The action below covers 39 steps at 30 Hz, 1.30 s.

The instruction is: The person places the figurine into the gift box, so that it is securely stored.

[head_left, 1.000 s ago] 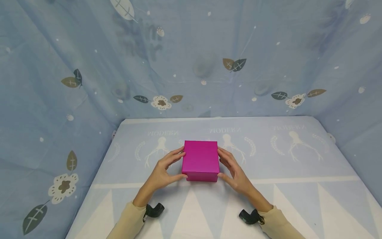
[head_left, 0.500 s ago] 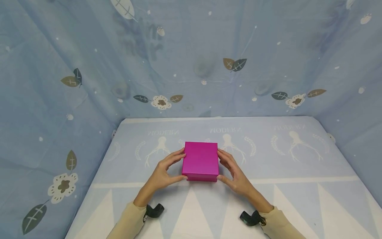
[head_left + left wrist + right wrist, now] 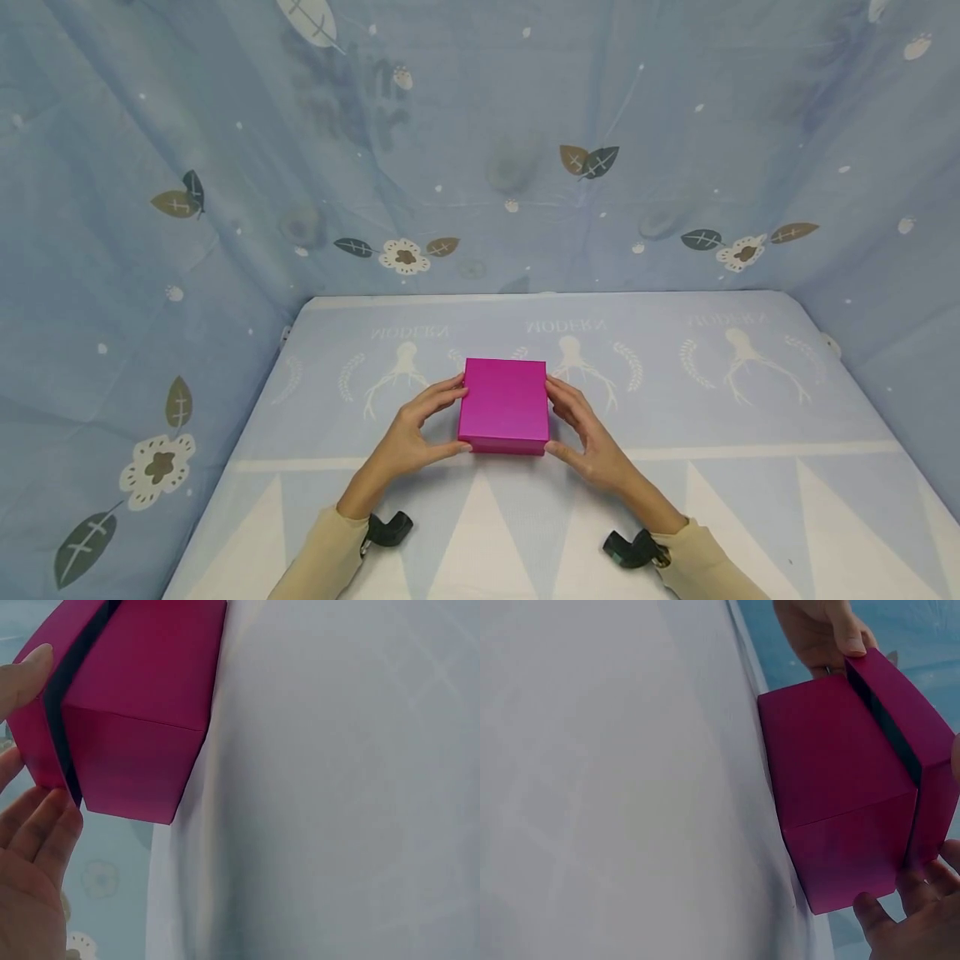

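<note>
A magenta box stands upright on the cloth-covered table, its lid (image 3: 504, 400) partly over the box base (image 3: 139, 754). A dark gap shows between lid and base in both wrist views. My left hand (image 3: 405, 437) grips the lid's left side, thumb near the front corner and fingers farther back. On the opposite side my right hand (image 3: 596, 442) holds the lid likewise, with its thumb at the front right corner. In the right wrist view, one right fingertip lies close by the base's lower edge; whether it touches I cannot tell. The box's inside is hidden.
A pale blue and white patterned cloth (image 3: 735, 500) covers the table. Blue printed curtains (image 3: 480, 125) hang at the back and both sides. Black wrist cameras (image 3: 390, 529) are worn at both wrists, below beige sleeves (image 3: 322, 554).
The lid has sunk slightly lower over the base, with both hands moving down along with it. Less of the box's front shows below the lid in the head view.
</note>
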### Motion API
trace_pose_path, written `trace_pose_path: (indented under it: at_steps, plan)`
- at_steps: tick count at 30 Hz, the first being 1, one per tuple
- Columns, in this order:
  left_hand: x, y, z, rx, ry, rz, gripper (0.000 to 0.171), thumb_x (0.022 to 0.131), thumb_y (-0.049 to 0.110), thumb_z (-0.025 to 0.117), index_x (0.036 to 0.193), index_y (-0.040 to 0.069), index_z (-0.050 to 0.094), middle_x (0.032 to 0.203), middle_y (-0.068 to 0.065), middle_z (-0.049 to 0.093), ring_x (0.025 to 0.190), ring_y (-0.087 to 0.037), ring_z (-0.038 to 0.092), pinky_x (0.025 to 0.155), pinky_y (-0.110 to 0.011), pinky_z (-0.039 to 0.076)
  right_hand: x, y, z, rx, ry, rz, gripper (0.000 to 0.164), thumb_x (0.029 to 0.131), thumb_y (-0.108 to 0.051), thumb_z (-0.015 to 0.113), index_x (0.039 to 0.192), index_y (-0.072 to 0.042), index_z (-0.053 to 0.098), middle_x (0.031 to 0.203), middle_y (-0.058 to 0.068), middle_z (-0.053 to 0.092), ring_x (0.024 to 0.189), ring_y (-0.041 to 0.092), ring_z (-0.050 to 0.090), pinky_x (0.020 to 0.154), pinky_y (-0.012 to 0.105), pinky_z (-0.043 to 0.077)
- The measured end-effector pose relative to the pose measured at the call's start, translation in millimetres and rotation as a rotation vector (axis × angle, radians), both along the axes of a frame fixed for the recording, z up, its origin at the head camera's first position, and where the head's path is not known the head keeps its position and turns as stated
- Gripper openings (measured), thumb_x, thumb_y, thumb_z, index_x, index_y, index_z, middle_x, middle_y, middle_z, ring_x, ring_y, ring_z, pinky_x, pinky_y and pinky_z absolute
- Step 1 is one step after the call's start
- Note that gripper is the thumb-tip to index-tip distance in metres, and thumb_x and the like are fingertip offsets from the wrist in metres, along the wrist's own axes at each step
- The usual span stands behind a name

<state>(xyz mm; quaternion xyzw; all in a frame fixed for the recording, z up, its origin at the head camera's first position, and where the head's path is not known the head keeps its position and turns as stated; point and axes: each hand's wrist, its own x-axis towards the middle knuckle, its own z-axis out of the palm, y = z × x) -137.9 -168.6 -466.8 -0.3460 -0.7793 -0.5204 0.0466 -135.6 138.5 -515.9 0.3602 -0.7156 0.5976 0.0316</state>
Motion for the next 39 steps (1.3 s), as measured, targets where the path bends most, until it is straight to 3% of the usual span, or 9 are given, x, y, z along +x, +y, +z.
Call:
trace_pose_path:
  at_steps: [10,23,39]
  plan:
    - [-3.5,1.0,-4.8,0.001,0.011,-0.012,0.071,0.07,-0.002,0.085,0.133,-0.01,0.052,0.146,-0.029,0.043,0.133,-0.042,0.045,0.106,-0.04,0.047,0.6,0.1,0.6,0.015,-0.029,-0.018,0.08,0.086,0.009,0.065,0.153,0.003,0.021,0.161,0.019,0.016,0.148,0.017,0.027,0.118,0.031,0.032]
    - [-8.9,1.8,-3.4,-0.007,0.004,-0.014,0.071,0.071,-0.002,0.084,0.133,-0.01,0.052,0.145,-0.029,0.043,0.133,-0.043,0.045,0.103,-0.051,0.046,-5.2,1.4,0.7,0.017,-0.039,-0.005,0.081,0.086,0.01,0.064,0.154,0.001,0.02,0.161,0.017,0.015,0.149,0.02,0.025,0.115,0.04,0.035]
    - [-11.4,1.8,-6.2,0.009,-0.027,-0.023,0.071,0.071,-0.003,0.084,0.133,-0.011,0.051,0.146,-0.029,0.043,0.133,-0.043,0.045,0.103,-0.053,0.045,-10.7,4.0,-9.2,0.008,-0.06,0.026,0.081,0.087,0.012,0.061,0.155,0.0,0.018,0.162,0.017,0.013,0.149,0.017,0.025,0.113,0.031,0.04]
